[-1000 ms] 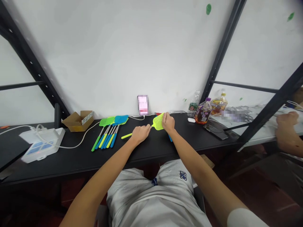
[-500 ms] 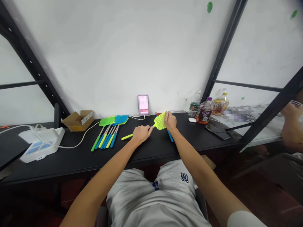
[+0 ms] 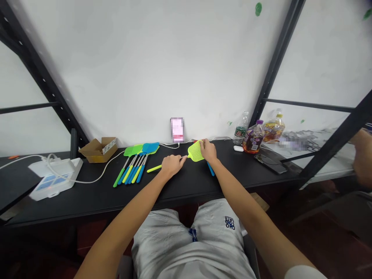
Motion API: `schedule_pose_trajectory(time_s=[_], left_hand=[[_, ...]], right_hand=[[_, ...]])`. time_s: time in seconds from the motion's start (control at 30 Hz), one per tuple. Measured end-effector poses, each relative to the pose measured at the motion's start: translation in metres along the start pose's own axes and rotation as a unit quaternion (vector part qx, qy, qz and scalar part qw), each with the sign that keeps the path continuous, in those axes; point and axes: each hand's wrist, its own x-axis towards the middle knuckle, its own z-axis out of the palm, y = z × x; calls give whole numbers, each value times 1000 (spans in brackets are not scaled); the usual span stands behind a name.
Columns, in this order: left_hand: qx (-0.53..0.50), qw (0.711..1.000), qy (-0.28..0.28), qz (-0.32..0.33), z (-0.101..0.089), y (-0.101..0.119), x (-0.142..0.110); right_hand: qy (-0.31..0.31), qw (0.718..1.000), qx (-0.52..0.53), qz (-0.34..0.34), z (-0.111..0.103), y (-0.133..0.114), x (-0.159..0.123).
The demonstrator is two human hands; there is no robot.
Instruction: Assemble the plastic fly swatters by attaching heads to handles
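Observation:
A yellow-green fly swatter (image 3: pixel 195 152) is held between my two hands above the black desk. My left hand (image 3: pixel 172 165) is closed around its metal shaft, with the yellow handle sticking out to the left. At the right edge of the perforated head, my right hand (image 3: pixel 208 150) is closed on the swatter, its fingertips partly hidden. Below that hand a blue handle (image 3: pixel 210 169) shows on the desk, the rest of it covered. To the left, several fly swatters (image 3: pixel 136 162) in green, blue and yellow lie side by side, their heads overlapping toward the wall.
A phone (image 3: pixel 177 130) leans on the wall, cabled. An open cardboard box (image 3: pixel 99 150) and a white power unit (image 3: pixel 56 179) are at left. Bottles (image 3: pixel 254 136), a white case (image 3: pixel 238 148) and a dark phone (image 3: pixel 270 163) stand right. Another person's arm (image 3: pixel 363 157) shows at the far right.
The swatter's head has tilted flatter, and my right hand has shifted slightly lower along its edge. Both hands keep their hold. The view has moved a little.

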Motion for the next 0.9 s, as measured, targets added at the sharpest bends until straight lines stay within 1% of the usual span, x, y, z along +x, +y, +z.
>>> schedule_pose_trajectory(time_s=[0.1, 0.2, 0.27, 0.33, 0.5, 0.63, 0.73, 0.8, 0.83, 0.9], left_hand=[[5, 1000, 4, 1, 2, -2, 1], [8, 1000, -8, 12, 4, -4, 1], [8, 1000, -17, 9, 6, -6, 2], [7, 1000, -23, 0, 7, -7, 3], [10, 999, -41, -8, 8, -8, 6], [5, 999, -41, -13, 8, -9, 6], [-5, 999, -26, -17, 8, -10, 5], [-17, 1000, -13, -9, 8, -11, 4], [-25, 1000, -6, 1, 8, -10, 4], [-44, 999, 8, 28, 7, -9, 2]], right_hand=[[-81, 996, 1, -21, 8, -2, -1], [-146, 989, -1, -38, 12, -2, -4], [-180, 982, -11, -49, 13, -3, -8], [-198, 978, -21, -62, 14, -4, -11], [-209, 974, -22, -81, 15, -8, -15], [-189, 979, -26, -77, 13, -9, -17], [-149, 986, -15, -73, 8, -13, -17], [-129, 988, 12, -85, 4, -16, -18], [-128, 987, 29, -98, 2, -19, -19], [-145, 978, 65, -133, -2, -25, -22]])
